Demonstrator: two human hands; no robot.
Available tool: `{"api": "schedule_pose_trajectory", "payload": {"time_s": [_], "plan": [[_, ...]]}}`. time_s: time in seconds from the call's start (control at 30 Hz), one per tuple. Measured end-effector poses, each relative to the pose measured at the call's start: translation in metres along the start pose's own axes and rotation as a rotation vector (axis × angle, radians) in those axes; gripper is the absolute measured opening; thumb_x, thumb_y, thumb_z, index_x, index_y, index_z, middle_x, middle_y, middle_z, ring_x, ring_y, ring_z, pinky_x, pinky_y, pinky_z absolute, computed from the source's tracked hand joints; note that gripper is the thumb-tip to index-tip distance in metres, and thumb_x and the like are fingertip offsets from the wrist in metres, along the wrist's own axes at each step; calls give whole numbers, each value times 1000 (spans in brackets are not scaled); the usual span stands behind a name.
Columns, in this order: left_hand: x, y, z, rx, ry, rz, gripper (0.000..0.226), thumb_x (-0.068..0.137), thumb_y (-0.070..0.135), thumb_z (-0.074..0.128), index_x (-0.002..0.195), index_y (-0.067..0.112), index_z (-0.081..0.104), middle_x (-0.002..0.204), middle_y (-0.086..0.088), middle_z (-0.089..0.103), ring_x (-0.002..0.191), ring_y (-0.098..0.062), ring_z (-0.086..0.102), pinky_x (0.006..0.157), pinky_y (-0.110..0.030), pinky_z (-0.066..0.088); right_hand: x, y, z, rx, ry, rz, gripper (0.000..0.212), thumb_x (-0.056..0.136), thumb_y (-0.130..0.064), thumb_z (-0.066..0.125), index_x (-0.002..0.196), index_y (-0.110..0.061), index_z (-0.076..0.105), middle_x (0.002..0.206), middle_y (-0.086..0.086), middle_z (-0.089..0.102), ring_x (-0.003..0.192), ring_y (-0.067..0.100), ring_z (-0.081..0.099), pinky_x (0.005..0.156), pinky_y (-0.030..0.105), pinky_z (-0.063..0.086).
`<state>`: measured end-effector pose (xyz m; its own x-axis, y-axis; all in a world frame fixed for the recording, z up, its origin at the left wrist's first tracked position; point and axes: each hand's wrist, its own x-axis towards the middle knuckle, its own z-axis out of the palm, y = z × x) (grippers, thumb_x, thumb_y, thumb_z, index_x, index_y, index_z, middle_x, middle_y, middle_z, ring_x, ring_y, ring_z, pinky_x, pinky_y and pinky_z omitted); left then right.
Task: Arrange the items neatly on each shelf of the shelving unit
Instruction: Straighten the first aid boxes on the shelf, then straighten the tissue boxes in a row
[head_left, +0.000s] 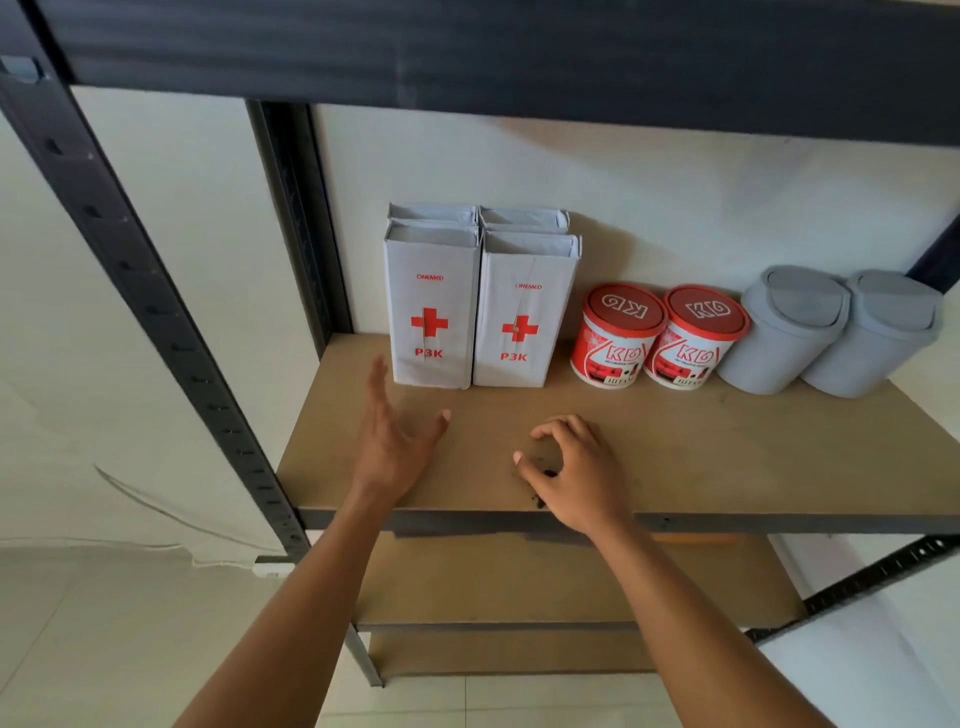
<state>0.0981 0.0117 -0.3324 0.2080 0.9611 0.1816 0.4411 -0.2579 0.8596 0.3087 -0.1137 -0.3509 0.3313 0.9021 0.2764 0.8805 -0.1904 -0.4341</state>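
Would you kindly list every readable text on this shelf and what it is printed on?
"ONEMED": high on the left white box and the right white box.
"P3K": below the red cross on both boxes.
"KD": lid and side of the left tub and the right tub.
Small print low on the tubs: too blurred.
Left grey bin, right grey bin: no text.

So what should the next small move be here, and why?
Probably draw both hands back and drop to the lower shelf. The left hand and right hand hold nothing, and the white boxes, red tubs and grey bins already stand in one row along the back of the brown board.
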Motion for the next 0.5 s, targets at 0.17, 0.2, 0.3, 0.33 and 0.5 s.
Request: {"api": "schedule_pose_trajectory", "payload": {"time_s": [0.17, 0.2, 0.3, 0.33, 0.5], "plan": [[-70, 7, -12, 50, 14, 203, 54, 91, 38, 73, 139, 29, 50, 136, 13, 57, 121, 0, 52, 96, -22, 46, -11, -3, -5, 183, 19, -59, 26, 94, -52, 61, 105, -29, 67, 111, -18, 59, 108, 6, 56, 80, 27, 51], [-85, 7, -13, 57, 7, 248, 46, 92, 36, 72, 134, 27, 55, 130, 13, 62, 115, 2, 56, 92, -17, 49, -16, -4, -7, 244, 21, -74, 22, 95, -47, 64, 104, -28, 68, 112, -18, 60, 108, 5, 56, 83, 28, 52], [-127, 1, -6, 89, 6, 357, 30, 92, 26, 72, 121, 20, 65, 114, 10, 70, 102, 1, 65, 85, -10, 51, -47, -5, -10, 426, 110, -171, 8, 96, -28, 69, 100, -21, 70, 109, -12, 64, 109, 9, 60, 93, 34, 52], [-140, -4, -1, 107, 11, 371, 27, 92, 24, 72, 118, 19, 67, 114, 11, 70, 101, 1, 65, 86, -11, 51, -61, -6, -10, 467, 136, -209, 4, 96, -21, 71, 98, -18, 71, 108, -9, 65, 110, 11, 61, 96, 34, 51], [-197, -47, 30, 158, -43, 345, 27, 91, 25, 73, 117, 16, 68, 116, 7, 71, 102, -6, 68, 87, -22, 57, -141, 1, 10, 535, 120, -277, 5, 95, -5, 70, 94, -10, 70, 104, -1, 64, 109, 18, 62, 98, 30, 47]]}}
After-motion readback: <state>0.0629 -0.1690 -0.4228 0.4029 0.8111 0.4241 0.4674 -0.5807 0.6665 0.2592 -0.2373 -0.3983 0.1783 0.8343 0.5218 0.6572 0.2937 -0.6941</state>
